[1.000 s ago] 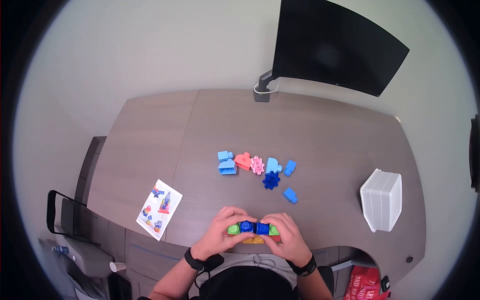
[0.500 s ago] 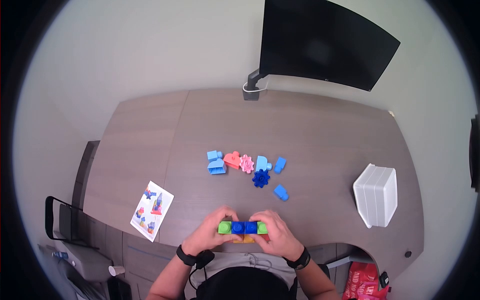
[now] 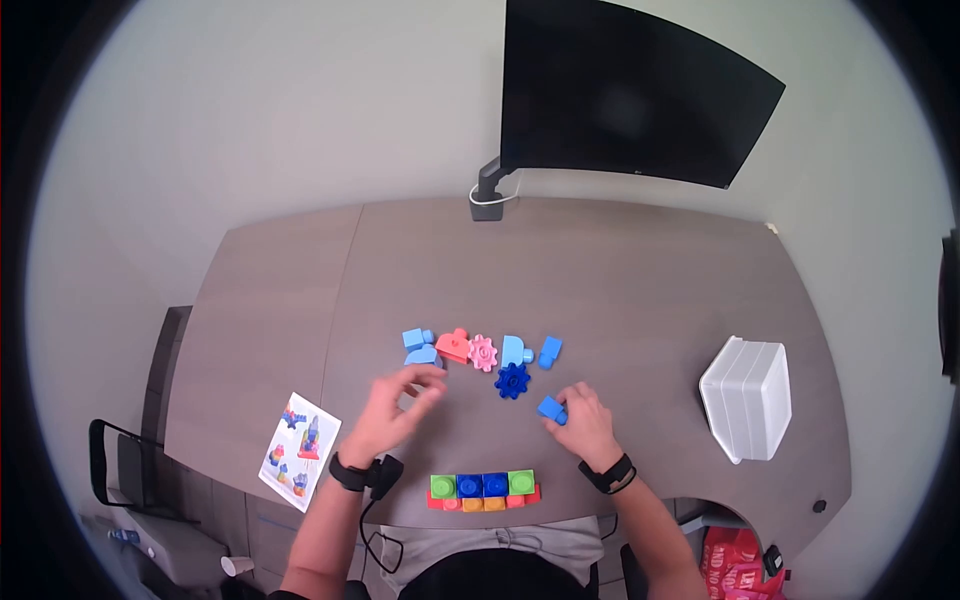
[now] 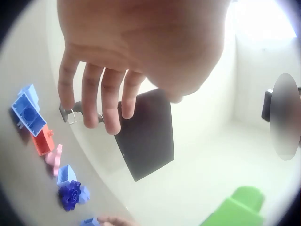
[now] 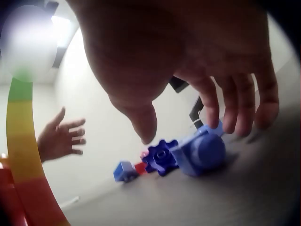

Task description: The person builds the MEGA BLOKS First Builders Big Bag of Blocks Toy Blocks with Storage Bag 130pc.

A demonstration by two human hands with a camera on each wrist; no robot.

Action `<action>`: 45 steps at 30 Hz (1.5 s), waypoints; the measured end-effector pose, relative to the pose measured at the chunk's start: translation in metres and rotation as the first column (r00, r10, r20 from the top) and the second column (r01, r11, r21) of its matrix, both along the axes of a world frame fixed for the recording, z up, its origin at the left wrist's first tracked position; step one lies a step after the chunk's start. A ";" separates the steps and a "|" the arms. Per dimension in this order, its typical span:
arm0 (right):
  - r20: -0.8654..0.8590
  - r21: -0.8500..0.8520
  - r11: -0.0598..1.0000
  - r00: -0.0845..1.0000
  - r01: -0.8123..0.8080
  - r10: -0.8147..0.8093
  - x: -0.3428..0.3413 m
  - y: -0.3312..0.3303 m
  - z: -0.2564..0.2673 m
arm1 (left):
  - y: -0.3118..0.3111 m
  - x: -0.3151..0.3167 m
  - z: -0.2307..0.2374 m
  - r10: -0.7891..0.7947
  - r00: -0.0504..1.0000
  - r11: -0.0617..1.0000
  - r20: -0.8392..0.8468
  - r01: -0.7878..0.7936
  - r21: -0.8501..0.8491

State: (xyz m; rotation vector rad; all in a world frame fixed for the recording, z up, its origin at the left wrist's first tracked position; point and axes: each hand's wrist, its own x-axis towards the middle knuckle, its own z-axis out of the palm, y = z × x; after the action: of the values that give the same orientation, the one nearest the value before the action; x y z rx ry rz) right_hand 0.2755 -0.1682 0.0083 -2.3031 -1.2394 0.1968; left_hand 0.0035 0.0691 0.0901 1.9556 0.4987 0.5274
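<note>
My right hand (image 3: pixel 588 428) is at a small blue block (image 3: pixel 552 409) with a round peg, its fingers beside it on the desk. In the right wrist view the thumb (image 5: pixel 146 127) stands apart from that blue block (image 5: pixel 202 153). My left hand (image 3: pixel 395 415) hovers with spread fingers just short of a light blue arched block (image 3: pixel 424 357), holding nothing. Close to the desk's front edge stands a built row of bricks, with green and dark blue bricks (image 3: pixel 482 486) on top and orange and red ones below.
Across the desk (image 3: pixel 620 280) lie a red block (image 3: pixel 453 346), a pink gear (image 3: pixel 483 352), a dark blue gear (image 3: pixel 512 380) and several light blue blocks. A picture sheet (image 3: pixel 300 450) is at left, a white bin (image 3: pixel 745 400) at right. Behind hangs a monitor (image 3: pixel 640 100).
Both hands have let go of the brick row, which stays at the front edge. The right hand has moved forward and right to the blue block; the left has moved forward and left.
</note>
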 end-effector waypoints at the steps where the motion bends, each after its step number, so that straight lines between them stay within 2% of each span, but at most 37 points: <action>1: -0.030 -0.005 1.000 0.999 -0.018 0.018 0.000 0.005 0.006 | -0.002 0.007 0.002 -0.048 0.999 0.998 0.017 0.047 0.031; 3: -0.167 0.025 0.997 0.983 -0.075 0.078 -0.008 0.005 0.027 | -0.012 0.012 0.000 -0.152 0.988 0.986 0.033 0.149 0.071; 5: -0.357 0.136 0.980 0.916 -0.143 0.183 -0.020 0.009 0.079 | -0.024 0.009 0.004 -0.183 0.970 0.982 0.159 0.187 -0.014; 7: -0.261 0.315 0.909 0.896 -0.272 0.359 -0.035 0.013 0.118 | -0.042 0.006 0.026 -0.169 0.952 0.981 0.254 0.187 -0.051; 8: -0.198 0.392 0.855 0.876 -0.340 0.439 -0.043 0.012 0.135 | -0.047 0.004 0.039 -0.174 0.964 0.985 0.203 0.170 0.033; 11: -0.158 0.352 0.807 0.819 -0.475 0.551 -0.069 0.005 0.171 | -0.062 -0.004 0.072 -0.183 0.980 0.935 0.082 0.148 0.321; 12: -0.122 0.305 0.803 0.816 -0.511 0.566 -0.077 0.002 0.185 | -0.064 -0.010 0.073 -0.219 0.972 0.915 0.080 0.176 0.363; 15: -0.049 0.192 0.792 0.800 -0.580 0.598 -0.090 -0.004 0.199 | -0.075 -0.033 0.084 -0.272 0.962 0.923 0.025 0.254 0.288; 19: -0.023 0.139 0.779 0.784 -0.611 0.620 -0.102 0.002 0.174 | -0.084 -0.043 0.073 -0.168 0.982 0.911 -0.089 0.189 0.366; 23: -0.017 0.098 0.733 0.735 -0.673 0.677 -0.097 0.006 0.162 | -0.084 -0.049 0.055 -0.165 0.982 0.933 -0.092 0.185 0.310; 26: -0.222 0.145 0.774 0.742 -0.617 0.633 -0.066 0.014 0.186 | -0.087 -0.052 0.050 -0.145 0.986 0.952 -0.079 0.161 0.261; 28: -0.224 0.263 0.825 0.800 -0.501 0.557 -0.023 0.029 0.157 | -0.090 -0.053 0.046 -0.130 0.989 0.960 -0.065 0.142 0.243; 30: -0.154 0.027 0.957 0.945 -0.290 0.290 0.011 0.054 0.132 | -0.091 -0.054 0.047 -0.121 0.990 0.962 -0.068 0.134 0.238; 32: 0.226 0.053 0.936 0.917 -0.348 0.328 0.045 0.064 0.073 | -0.091 -0.055 0.047 -0.114 0.991 0.961 -0.066 0.127 0.244; 35: 0.338 -0.147 0.947 0.885 -0.287 0.321 0.059 0.072 0.021 | -0.091 -0.055 0.044 -0.111 0.992 0.958 -0.051 0.121 0.261; 38: 0.332 -0.238 0.946 0.897 -0.219 0.291 0.066 0.073 0.008 | -0.092 -0.056 0.045 -0.109 0.993 0.959 -0.052 0.119 0.256; 39: 0.308 -0.202 0.957 0.914 -0.208 0.264 0.067 0.071 0.008 | -0.093 -0.057 0.046 -0.111 0.992 0.961 -0.055 0.121 0.249; 41: 0.257 -0.131 0.975 0.944 -0.179 0.208 0.055 0.061 0.040 | -0.092 -0.058 0.044 -0.116 0.992 0.961 -0.056 0.127 0.244; 44: -0.167 0.093 0.976 0.964 -0.196 0.209 0.022 0.044 0.094 | -0.092 -0.058 0.037 -0.129 0.990 0.960 -0.051 0.137 0.245; 45: -0.205 0.092 0.963 0.941 -0.254 0.268 0.007 0.033 0.120 | -0.092 -0.058 0.036 -0.130 0.990 0.960 -0.051 0.138 0.244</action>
State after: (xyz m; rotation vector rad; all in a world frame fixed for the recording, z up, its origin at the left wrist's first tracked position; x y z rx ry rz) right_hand 0.2821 -0.1348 0.1284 -1.9956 -1.4110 0.4803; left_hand -0.0543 -0.0231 0.1264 2.2223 0.3299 0.4888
